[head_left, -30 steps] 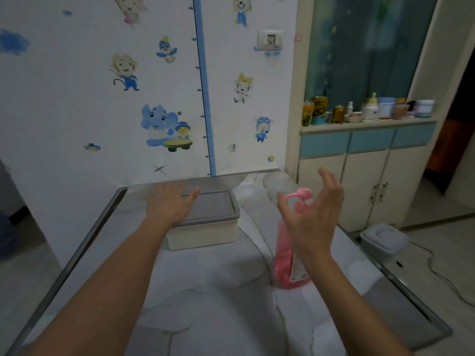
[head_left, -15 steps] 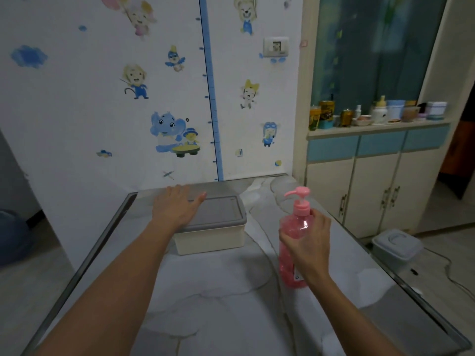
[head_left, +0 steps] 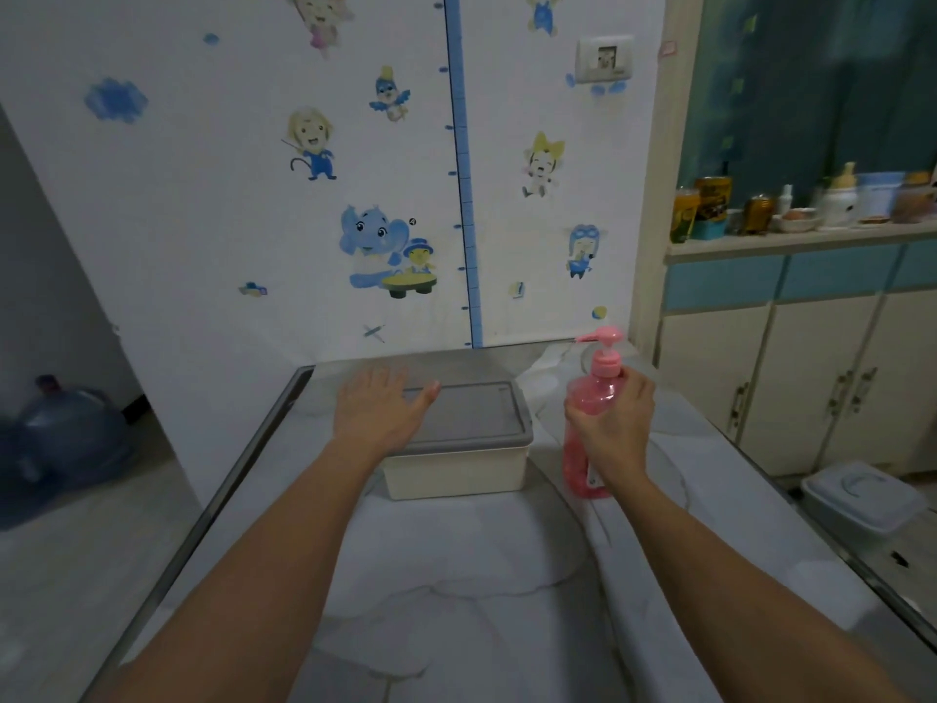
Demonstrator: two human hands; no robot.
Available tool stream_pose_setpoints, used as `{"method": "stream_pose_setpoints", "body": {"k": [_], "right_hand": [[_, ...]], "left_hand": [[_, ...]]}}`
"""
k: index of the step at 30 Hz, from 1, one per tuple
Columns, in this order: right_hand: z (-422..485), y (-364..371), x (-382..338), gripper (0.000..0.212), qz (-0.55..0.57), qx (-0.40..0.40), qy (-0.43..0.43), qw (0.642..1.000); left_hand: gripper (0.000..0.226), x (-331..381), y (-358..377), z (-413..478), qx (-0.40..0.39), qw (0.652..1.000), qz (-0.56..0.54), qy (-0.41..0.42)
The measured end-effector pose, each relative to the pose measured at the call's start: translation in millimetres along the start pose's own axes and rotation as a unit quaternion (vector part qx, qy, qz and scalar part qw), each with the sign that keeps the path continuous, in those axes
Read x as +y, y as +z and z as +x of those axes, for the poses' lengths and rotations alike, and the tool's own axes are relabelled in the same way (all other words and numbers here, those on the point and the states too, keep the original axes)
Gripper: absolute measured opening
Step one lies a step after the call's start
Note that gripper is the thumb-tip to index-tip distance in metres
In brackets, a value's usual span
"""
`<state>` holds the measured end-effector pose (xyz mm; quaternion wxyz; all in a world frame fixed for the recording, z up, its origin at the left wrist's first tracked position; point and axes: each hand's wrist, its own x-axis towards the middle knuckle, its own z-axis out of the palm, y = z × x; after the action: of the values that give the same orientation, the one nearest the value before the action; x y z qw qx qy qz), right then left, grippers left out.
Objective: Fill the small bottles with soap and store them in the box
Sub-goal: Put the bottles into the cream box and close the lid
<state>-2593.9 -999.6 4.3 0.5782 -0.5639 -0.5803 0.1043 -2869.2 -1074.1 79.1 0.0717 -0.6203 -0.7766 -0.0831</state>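
Note:
A cream box (head_left: pixel 456 471) with a grey lid stands closed near the far end of the marble table. My left hand (head_left: pixel 377 408) lies flat on the left part of the lid, fingers spread. To the right of the box stands a pink pump soap bottle (head_left: pixel 590 398), upright on the table. My right hand (head_left: pixel 616 423) is wrapped around the bottle's body from the right. No small bottles are in sight.
The marble table (head_left: pixel 471 601) has a metal rim and ends at a wall with cartoon stickers. A cabinet (head_left: pixel 791 367) with jars on its top stands to the right. On the floor there sits a white lidded bin (head_left: pixel 862 499); a water jug (head_left: pixel 66 433) lies left.
My right hand, open beside the soap bottle a second ago, has closed around its body. My left hand stays flat on the box lid. The view has tilted slightly.

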Motion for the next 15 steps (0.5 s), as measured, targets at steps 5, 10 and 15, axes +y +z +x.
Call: {"method": "stream_pose_setpoints", "body": {"k": [5, 10, 15], "right_hand": [[13, 14, 0, 0.073, -0.014, 0.011, 0.017, 1.000], [13, 16, 1, 0.076, -0.013, 0.021, 0.015, 1.000], [8, 9, -5, 0.082, -0.033, -0.004, 0.013, 0.999]], "left_hand": [[0.081, -3, 6, 0, 0.003, 1.000, -0.006, -0.005], [0.083, -4, 11, 2, 0.004, 1.000, -0.014, -0.003], [0.082, -2, 11, -3, 0.000, 1.000, -0.030, -0.003]]}}
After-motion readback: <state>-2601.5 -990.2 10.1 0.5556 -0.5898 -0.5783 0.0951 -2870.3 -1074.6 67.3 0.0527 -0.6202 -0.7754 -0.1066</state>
